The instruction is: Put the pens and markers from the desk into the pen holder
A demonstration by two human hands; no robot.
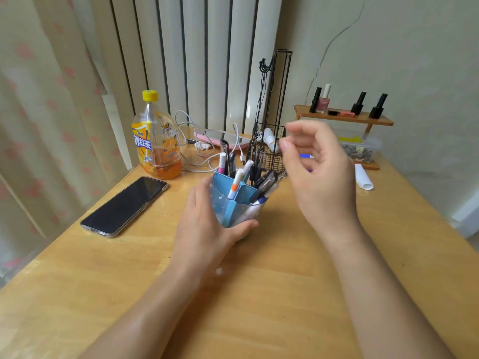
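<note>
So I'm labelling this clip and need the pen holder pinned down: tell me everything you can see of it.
The pen holder is a small cup of translucent light-blue plastic with solid blue dividers splitting it into compartments. It stands upright on the wooden desk, near its middle. Pens and markers fill it, most leaning right. The left hand wraps its near side, thumb across the base. The right hand is raised beside it, fingers curled, apparently holding nothing.
</note>
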